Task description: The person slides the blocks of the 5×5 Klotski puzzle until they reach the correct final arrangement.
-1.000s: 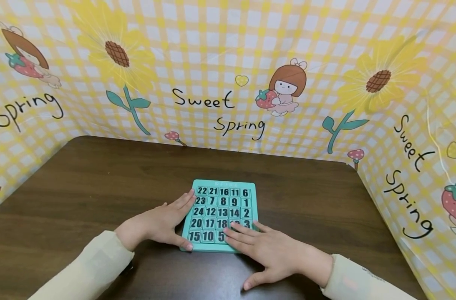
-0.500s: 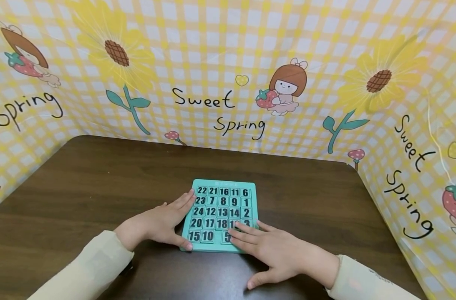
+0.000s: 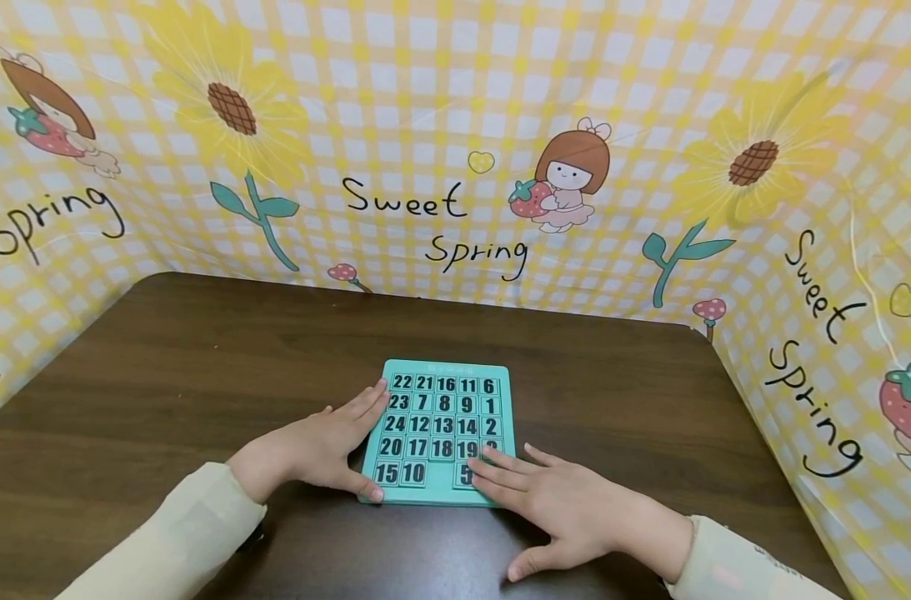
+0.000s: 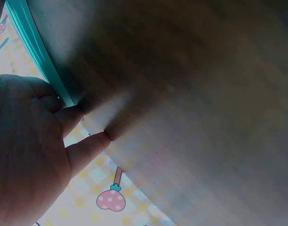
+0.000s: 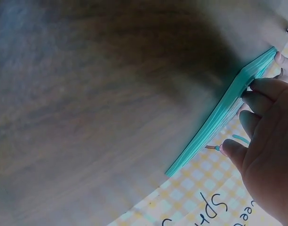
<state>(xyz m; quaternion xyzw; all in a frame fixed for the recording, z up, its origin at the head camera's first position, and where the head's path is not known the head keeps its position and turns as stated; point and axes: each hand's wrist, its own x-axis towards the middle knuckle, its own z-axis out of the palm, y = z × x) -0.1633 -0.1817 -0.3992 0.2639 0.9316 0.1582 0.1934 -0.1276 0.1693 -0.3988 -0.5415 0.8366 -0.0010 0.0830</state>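
A teal number slide puzzle [image 3: 449, 493] lies flat on the table, its black-numbered tiles in rows. The left hand [image 3: 316, 446] rests along the puzzle's left side, fingertips at the upper edge and thumb at the lower corner. With fingers spread, the right hand [image 3: 560, 504] touches the bottom row on the right. One fingertip is on the 5 tile [image 3: 465, 475], partly covering it. A gap shows between that tile and the 10 tile [image 3: 413, 474]. What lies right of the 5 is hidden. The wrist views show the puzzle's side edge [image 5: 219, 113] beside the fingers.
The dark brown wooden table [image 3: 237, 350] surrounds the puzzle on all sides. Behind it and at both sides hangs a yellow checked cloth [image 3: 395, 108] with printed flowers and figures.
The 5 tile has slid right along the bottom row, leaving a gap after the 10. The right hand has moved right with it. The left hand stays in place.
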